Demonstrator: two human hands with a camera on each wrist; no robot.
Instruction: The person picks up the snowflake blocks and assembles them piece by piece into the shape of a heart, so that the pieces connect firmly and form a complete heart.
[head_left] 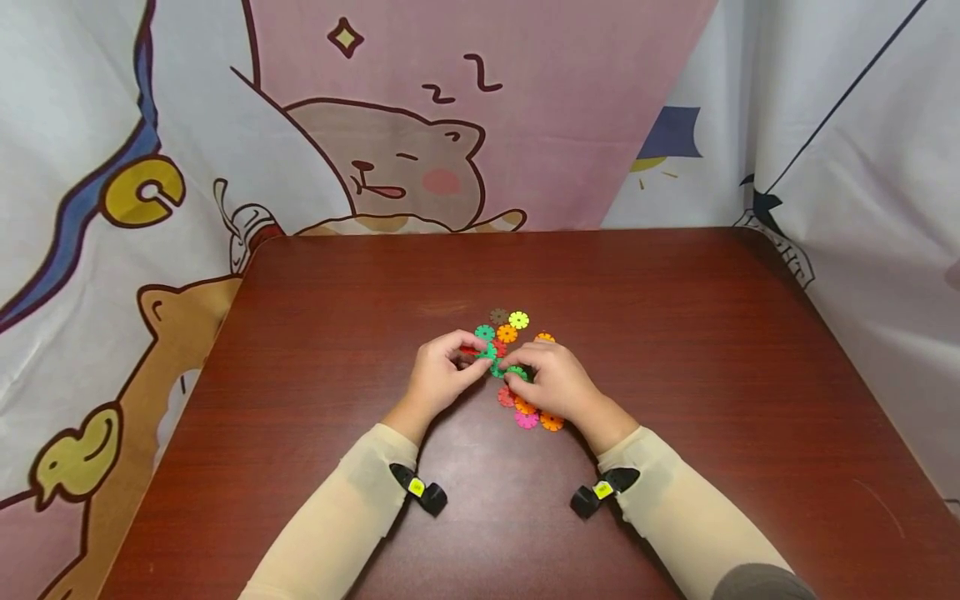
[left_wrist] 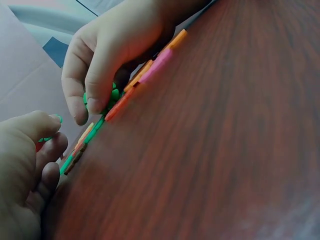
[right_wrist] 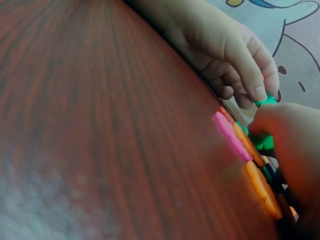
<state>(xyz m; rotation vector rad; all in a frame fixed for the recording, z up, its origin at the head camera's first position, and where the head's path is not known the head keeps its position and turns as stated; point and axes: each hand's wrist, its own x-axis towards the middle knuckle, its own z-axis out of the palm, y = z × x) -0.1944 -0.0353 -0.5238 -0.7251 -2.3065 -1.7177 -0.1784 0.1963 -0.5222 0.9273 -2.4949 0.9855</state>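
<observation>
Head view: I read the left hand (head_left: pixel 441 372) as nearly closed at thumb and forefinger, pinching a green disc (head_left: pixel 490 352) over the surface (head_left: pixel 337 333). A red disc (head_left: pixel 468 351) shows edge-on by its fingers; I cannot tell whether it is joined to the green one. The right hand (head_left: pixel 557 377), thumb and forefinger drawn close, pinches a second green disc (head_left: pixel 515 372) just beside the first. Beyond the hands I log a brown disc (head_left: pixel 498 317) next to a yellow disc (head_left: pixel 519 320), with a teal disc (head_left: pixel 484 332) and an orange disc (head_left: pixel 507 333) nearer. Near side: a pink disc (head_left: pixel 527 420), a second orange disc (head_left: pixel 552 422) to its right. Right wrist view: both lie flat.
</observation>
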